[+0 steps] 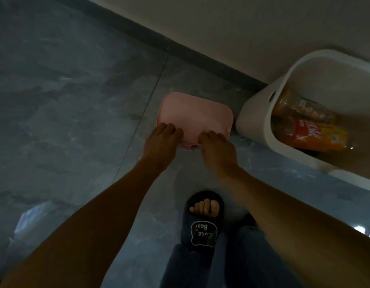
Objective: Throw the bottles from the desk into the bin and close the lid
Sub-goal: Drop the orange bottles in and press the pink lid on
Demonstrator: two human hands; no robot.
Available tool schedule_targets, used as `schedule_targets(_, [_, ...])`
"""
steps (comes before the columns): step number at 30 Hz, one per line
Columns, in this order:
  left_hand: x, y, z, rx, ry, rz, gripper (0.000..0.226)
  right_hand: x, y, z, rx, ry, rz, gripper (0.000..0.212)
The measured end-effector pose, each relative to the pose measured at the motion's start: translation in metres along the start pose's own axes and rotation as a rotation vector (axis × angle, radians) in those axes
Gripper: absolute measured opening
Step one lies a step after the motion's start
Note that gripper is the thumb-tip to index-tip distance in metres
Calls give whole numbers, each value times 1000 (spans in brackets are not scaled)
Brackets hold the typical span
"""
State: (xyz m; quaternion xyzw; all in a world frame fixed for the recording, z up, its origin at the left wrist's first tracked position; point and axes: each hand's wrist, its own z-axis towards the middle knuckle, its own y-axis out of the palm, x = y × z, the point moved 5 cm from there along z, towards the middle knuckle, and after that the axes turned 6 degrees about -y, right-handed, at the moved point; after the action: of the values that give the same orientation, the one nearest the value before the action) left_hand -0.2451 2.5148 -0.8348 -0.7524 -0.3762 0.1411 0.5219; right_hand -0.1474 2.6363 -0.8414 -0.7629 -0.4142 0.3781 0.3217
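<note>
A pink lid [197, 113] lies flat on the grey floor to the left of a white bin [256, 121]. The bin stands open against the wall. Inside it lie two bottles: one with an orange label [304, 109] and one with a red and yellow label [317, 134]. My left hand [162, 140] has its fingers curled over the near left edge of the lid. My right hand [217, 148] has its fingers on the near right edge of the lid. Whether the lid is lifted off the floor cannot be told.
A dark skirting board [180, 46] runs along the wall behind the lid and bin. My foot in a dark slipper [202, 219] stands on the marbled floor tiles just below my hands. A pale reflection [32, 219] shows on the floor at lower left.
</note>
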Motion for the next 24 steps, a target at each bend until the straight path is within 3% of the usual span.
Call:
schedule_targets(4, [-2,-9,-2,-80,14,11,24,-2,-6,-3,-29,-44,-19,21])
schedule_targets(10, [16,-60,-54,-164,114,39,35,-31,-53,-60,-90,-155,-50,25])
schedule_targets(18, [63,-179,-128,-349,316,112,54,-82,-160,-167,-10,-244,215,23])
schedule_targets(24, [134,-284,-142,-388,446,333,45,-87,-235,-236,187,-13,388,24])
